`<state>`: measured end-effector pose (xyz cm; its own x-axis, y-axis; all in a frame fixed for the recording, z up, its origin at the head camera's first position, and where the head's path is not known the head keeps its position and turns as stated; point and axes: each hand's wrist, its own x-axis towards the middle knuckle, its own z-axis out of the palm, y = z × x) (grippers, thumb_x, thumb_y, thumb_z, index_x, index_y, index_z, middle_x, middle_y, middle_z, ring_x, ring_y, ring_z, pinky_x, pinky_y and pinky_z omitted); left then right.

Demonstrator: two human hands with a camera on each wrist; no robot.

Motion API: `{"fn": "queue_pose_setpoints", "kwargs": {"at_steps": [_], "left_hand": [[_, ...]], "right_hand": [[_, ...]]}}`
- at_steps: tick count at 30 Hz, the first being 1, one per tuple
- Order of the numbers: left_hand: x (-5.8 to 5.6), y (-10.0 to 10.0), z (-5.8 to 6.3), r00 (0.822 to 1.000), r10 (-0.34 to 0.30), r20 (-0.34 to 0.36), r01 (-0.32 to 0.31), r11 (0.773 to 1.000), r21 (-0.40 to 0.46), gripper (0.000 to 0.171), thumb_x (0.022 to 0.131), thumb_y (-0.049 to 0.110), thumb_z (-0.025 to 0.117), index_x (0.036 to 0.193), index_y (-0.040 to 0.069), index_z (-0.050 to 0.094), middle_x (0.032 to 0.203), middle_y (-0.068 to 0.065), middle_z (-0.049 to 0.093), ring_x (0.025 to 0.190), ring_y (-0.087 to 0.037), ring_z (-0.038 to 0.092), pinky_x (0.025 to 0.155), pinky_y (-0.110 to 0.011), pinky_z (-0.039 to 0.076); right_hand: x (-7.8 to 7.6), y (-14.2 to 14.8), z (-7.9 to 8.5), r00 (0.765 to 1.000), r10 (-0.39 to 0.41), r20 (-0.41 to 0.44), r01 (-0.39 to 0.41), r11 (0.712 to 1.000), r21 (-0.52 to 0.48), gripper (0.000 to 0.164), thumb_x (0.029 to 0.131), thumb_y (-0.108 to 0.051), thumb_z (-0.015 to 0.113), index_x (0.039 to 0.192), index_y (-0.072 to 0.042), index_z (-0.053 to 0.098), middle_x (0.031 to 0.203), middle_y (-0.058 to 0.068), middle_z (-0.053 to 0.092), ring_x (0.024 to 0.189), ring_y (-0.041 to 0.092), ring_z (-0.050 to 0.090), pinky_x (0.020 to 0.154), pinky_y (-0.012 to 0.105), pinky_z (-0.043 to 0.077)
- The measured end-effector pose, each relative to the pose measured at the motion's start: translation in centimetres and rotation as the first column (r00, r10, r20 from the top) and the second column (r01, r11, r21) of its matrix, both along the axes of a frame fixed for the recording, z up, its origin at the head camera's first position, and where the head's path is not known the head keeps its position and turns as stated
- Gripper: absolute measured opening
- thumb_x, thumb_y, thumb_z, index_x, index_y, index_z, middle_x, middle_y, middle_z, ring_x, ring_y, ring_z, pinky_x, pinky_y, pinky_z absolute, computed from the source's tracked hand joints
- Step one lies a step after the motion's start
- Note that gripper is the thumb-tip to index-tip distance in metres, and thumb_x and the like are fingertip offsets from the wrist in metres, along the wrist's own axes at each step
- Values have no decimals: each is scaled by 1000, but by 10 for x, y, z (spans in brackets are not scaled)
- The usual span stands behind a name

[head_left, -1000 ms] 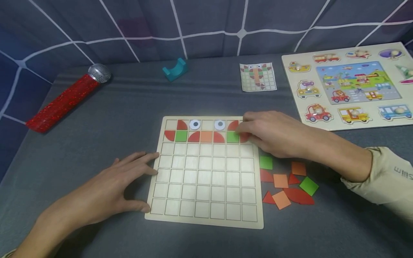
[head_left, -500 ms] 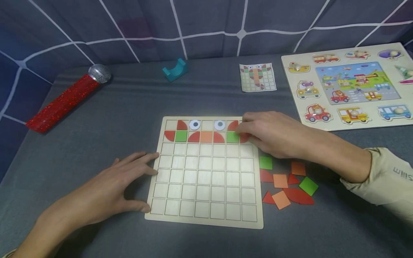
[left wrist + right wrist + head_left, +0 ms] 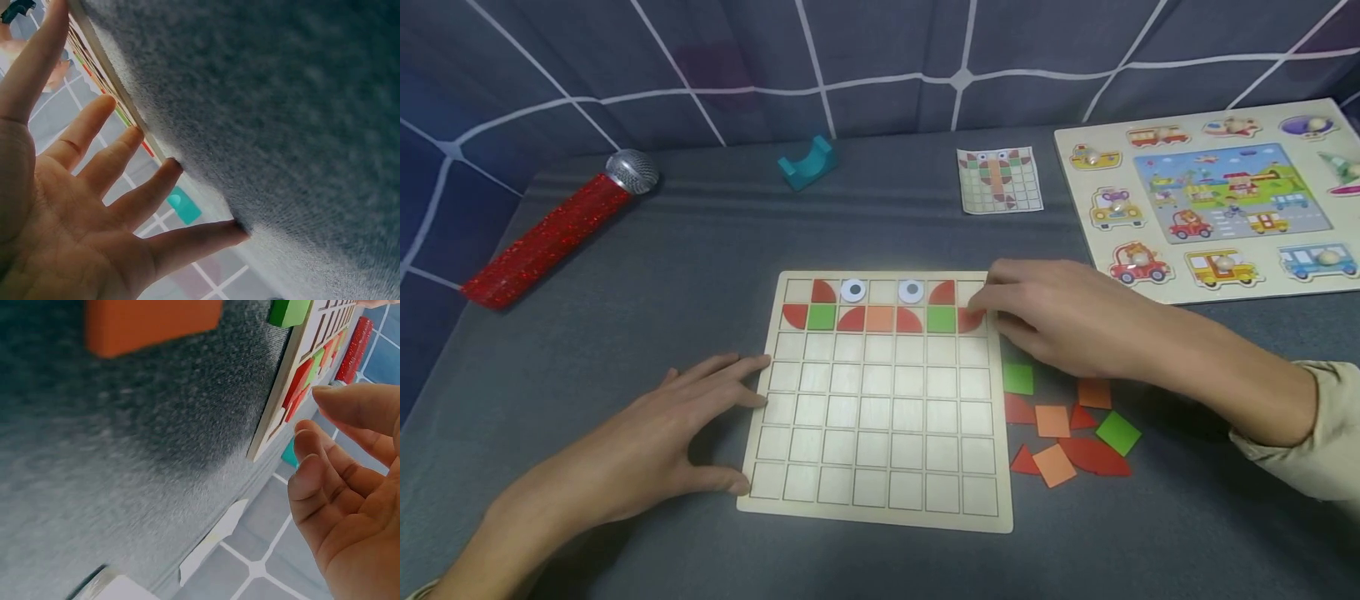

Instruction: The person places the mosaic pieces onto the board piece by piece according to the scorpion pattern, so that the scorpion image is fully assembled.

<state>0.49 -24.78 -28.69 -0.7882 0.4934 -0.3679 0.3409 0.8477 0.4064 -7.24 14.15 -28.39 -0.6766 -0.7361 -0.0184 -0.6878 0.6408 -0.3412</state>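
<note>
Head view: You lean both hands over a wooden grid board [image 3: 875, 411] on a dark grey table [image 3: 700, 242]; the board is roughly square, its rows running left to right.
Red quarter-circle [image 3: 970, 322]: at the right end of the board's second row, its square corner toward the far left, its curved edge facing near right.
Right hand [image 3: 1048, 312]: your fingers are bent at that piece, thumb and fingertips apart and gripping nothing; whether they touch it, you cannot tell.
Left hand [image 3: 651, 433]: your fingers are spread, their tips at the board's left edge.
Filled cells: the second row is complete; two eye discs [image 3: 853, 290] sit in the top row.
Loose pieces [image 3: 1052, 421]: red, orange and green tiles lie right of the board.
Pattern card [image 3: 998, 180]: beyond the board, upright to you.
Red microphone [image 3: 557, 229]: long axis diagonal, silver head pointing far right.
</note>
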Motion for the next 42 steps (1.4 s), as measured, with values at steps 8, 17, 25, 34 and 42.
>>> {"fn": "queue_pose_setpoints", "kwargs": {"at_steps": [8,17,25,34,42], "left_hand": [[0,-1,0,1000,-1,-2,1,1000,13,73,61,57,86,124,31,61,156,4,34,143,-34,27,97,-79,22],[0,-1,0,1000,4,14,-5,1000,20,73,62,62,83,124,31,61,157,5,33,144,-34,25,97,-79,22],[0,-2,-1,1000,-6,1,6,1000,19,73,62,59,84,125,30,60,157,4,33,143,-34,26,96,-79,23],[1,-1,-1,1000,4,3,-4,1000,7,73,61,56,87,125,31,61,156,4,34,143,-35,26,97,-79,22],[0,-1,-3,1000,2,-22,-3,1000,-4,77,61,61,84,127,28,61,157,-1,34,142,-37,27,99,-80,14]], "right_hand": [[17,27,-3,999,-38,-11,39,998,46,33,81,-8,78,113,-15,72,98,-3,60,78,8,54,68,33,51],[33,51,-12,996,-89,26,86,993,82,39,79,-13,82,115,-21,72,98,-11,58,77,2,50,66,33,50],[40,48,-18,993,-94,71,90,994,61,42,77,-17,84,117,-20,70,99,-12,57,80,3,51,67,31,50],[45,34,-19,997,-46,70,44,999,30,44,80,-18,81,123,-19,68,98,-13,55,79,2,49,66,29,48],[45,30,-20,996,-41,74,39,999,27,39,83,-18,79,121,-18,68,100,-12,58,79,3,50,67,31,49]]}}
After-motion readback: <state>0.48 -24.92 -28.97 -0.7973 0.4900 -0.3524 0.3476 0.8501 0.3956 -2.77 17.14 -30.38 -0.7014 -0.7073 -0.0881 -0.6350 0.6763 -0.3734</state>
